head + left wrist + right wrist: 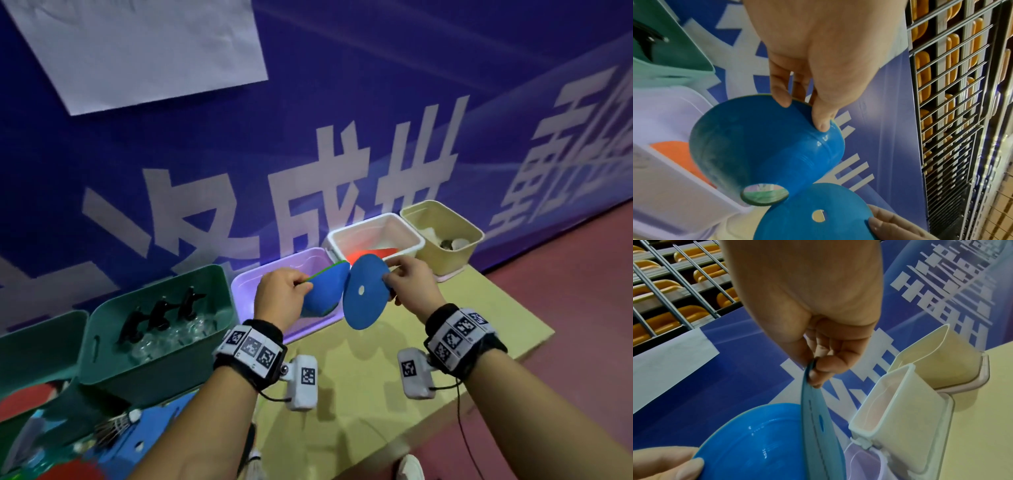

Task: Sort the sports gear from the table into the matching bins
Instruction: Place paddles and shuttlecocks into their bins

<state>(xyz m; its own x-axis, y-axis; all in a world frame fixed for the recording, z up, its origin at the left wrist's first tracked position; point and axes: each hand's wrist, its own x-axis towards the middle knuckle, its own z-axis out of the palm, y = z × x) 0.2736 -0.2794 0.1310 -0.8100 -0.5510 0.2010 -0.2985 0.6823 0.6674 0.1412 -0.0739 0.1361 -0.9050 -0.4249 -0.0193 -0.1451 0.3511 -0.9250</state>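
Note:
My left hand (301, 284) pinches the rim of a blue cone-shaped marker (322, 294) with a green edge, over the lavender bin (246, 284). In the left wrist view its thumb and fingers (781, 95) grip the cone's rim (766, 146). My right hand (390, 277) pinches the edge of a flat blue disc (363, 294) with a small centre hole, held upright just right of the cone. The right wrist view shows that disc (818, 426) edge-on between thumb and fingers, the cone (756, 443) beside it.
Bins line the blue banner wall: a green bin (154, 318) with dark-topped items, the lavender one, a white bin (376, 236) holding an orange-red disc, a cream bin (442, 233) with balls. A shuttlecock (116, 425) and other gear lie at lower left. The table edge (534, 342) runs at right.

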